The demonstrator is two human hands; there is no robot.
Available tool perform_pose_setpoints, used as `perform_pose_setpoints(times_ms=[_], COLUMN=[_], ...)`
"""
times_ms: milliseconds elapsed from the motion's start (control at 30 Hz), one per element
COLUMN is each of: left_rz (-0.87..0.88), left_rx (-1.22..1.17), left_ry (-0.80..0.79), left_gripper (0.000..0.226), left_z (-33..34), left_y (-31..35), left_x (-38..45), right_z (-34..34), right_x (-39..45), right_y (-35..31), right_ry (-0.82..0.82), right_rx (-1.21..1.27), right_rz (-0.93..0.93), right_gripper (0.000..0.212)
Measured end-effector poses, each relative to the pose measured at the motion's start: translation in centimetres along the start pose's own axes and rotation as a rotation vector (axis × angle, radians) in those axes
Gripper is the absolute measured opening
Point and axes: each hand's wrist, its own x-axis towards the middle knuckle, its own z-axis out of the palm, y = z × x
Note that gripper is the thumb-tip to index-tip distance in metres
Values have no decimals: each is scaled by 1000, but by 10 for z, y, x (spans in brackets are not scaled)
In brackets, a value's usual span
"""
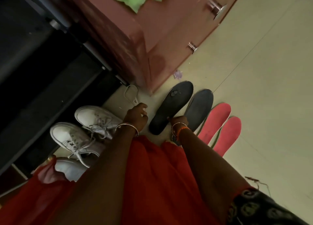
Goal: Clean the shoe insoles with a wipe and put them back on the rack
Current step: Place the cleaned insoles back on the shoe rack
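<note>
Insoles on floor, four in a row beside cabinet (169,43).
Right hand (179,121) pinches edge of one black insole (171,107); second black insole (199,109) and two pink insoles (220,126) lie alongside. Left hand (137,114) loosely curled, holding nothing, near white sneakers (84,133).

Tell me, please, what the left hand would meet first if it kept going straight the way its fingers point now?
Probably the white clothes hanger on the floor: the left hand points up-frame toward it, with only bare floor between. Depth is unclear, so it might pass above it.
</note>
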Motion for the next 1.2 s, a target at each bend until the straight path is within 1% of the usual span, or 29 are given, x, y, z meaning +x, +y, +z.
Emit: perform_pose_setpoints(times_ms=[100, 133, 267, 333, 400, 433, 500, 533, 600, 667, 767, 800, 833, 867, 900, 967, 1000, 1067, 1133, 1200], left_rz=[-13, -16, -10, -31, -50, -62, -78, -71, -33, 37, 205, 286, 367, 448, 502, 533, 515, 478, 441, 430], left_rx=[-22, -27, -83, -123, -231, -294, -398, -436, -498, -542, -630, -684, -752, -814, -861, -945, -997, -1101, -1196, -1269], left_ry=[-14, -14, -1, -39, -92, -129, -185, -188, -148, -84, -26, 19, 75, 162, 257, 446, 530, 682, 801, 890], left_gripper=[37, 37, 31, 26, 21, 17, 11, 10, 12, 21, 37, 35, 27, 16, 10, 13, 13, 13, 14, 14], left_z=[-1, -3, -15, -20, -29, -34, -49, -56, -70, -82, -95, -100, -102, -107, -113, -127, -134, -151, -164, -175], left_y=[0, 2, 25, 38, 62, 72, 95, 105, 120, 131, 139, 137, 134, 126, 117, 95, 83, 61, 42, 24], left_x=[-9, -13, -34, -43, -68, -81, -117, -137, -171, -212, -274, -297, -317, -337, -353, -382, -396, -422, -438, -450], right_z=[-1, -4, -33, -47, -74, -86, -110, -122, -139, -152, -153, -149, -144, -137, -132, -119, -111, -93, -75, -59], right_x=[-8, -15, -56, -77, -111, -126, -161, -181, -218, -262, -327, -351, -370, -394, -416, -457, -473, -508, -531, -546], right_y=[-5, -7, -13, -14, -23, -31, -49, -56, -66, -64, -55, -50, -44, -39, -35, -27, -24, -17, -10, -5], right_ry=[33, 41, 162, 236, 349, 418, 507, 522, 529, 488, 417, 386, 345, 295, 241, 115, 56, -78, -208, -340], right_rx=[96, 133, 273, 367, 423, 452, 514, 552, 608, 665, 694, 687, 671, 662, 643, 593, 529, 363, 226, 144], right_rz=[-54, -83, -198, -281, -422, -482, -560, -578, -642, -763, -1061, -1187, -1286, -1379, -1450, -1590, -1650, -1731, -1752, -1682], right_gripper=[29, 24, 25, 14, 8, 7, 13, 14, 8, 4, 3, 4, 5, 6, 6, 3, 4, 17, 25, 26])
